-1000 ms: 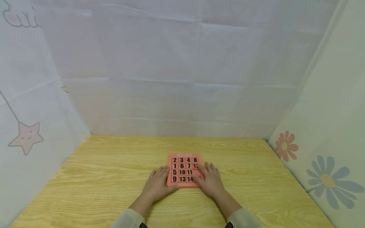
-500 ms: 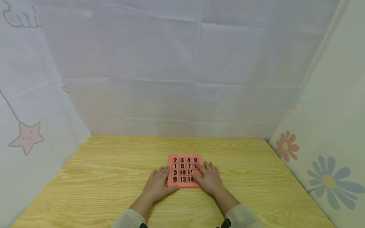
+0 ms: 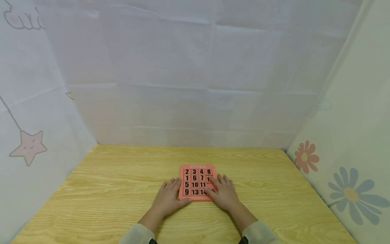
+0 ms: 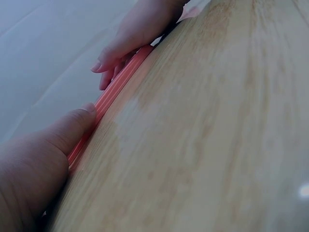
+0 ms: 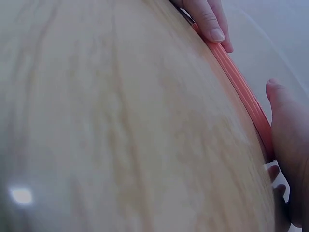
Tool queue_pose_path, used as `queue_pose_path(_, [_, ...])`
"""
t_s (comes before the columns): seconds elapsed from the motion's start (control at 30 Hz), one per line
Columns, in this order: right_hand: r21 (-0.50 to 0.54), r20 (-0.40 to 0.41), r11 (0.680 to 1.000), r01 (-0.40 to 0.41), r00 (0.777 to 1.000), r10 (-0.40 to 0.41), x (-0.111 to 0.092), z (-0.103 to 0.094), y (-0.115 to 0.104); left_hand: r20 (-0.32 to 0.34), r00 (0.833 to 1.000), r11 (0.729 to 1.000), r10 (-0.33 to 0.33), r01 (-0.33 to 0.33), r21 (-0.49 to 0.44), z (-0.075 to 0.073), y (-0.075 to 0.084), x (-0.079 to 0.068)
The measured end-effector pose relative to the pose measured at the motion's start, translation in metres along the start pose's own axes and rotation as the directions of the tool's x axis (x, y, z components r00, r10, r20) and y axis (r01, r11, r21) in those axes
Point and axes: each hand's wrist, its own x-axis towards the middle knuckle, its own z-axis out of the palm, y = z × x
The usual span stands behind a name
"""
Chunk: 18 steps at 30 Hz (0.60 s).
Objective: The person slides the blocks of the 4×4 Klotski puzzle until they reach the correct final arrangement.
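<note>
A pink sliding number puzzle (image 3: 195, 181) lies flat on the wooden table in the head view, with black numbers on its tiles. My left hand (image 3: 167, 200) holds its near left corner, thumb along the front edge and fingers along the left side. In the left wrist view that thumb (image 4: 72, 128) presses the pink edge. My right hand (image 3: 225, 193) lies over the right side of the puzzle. Its index fingertip touches the tile below the 8, and its thumb is above the bottom row. The fingers partly hide the right column. A narrow gap shows under the 8 tile (image 3: 208, 171).
The yellow wood-grain table (image 3: 122, 176) spreads around the puzzle. A pale cloth wall (image 3: 195, 101) rises behind it. Side cloths carry a printed star (image 3: 28, 147) at left and printed flowers (image 3: 350, 195) at right.
The tile under my right index finger has slid slightly toward me, away from the 8. My right fingers have shifted a little with it. The left hand has stayed in place.
</note>
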Motion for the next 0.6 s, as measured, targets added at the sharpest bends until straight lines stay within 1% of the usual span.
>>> queue_pose_path(0.6, [0.025,0.017,1.0,0.004,1.0,-0.004,-0.009,0.0018,0.0027,-0.001,1.0,1.0,0.0,0.0,0.009,0.0008,-0.0012,0.0007])
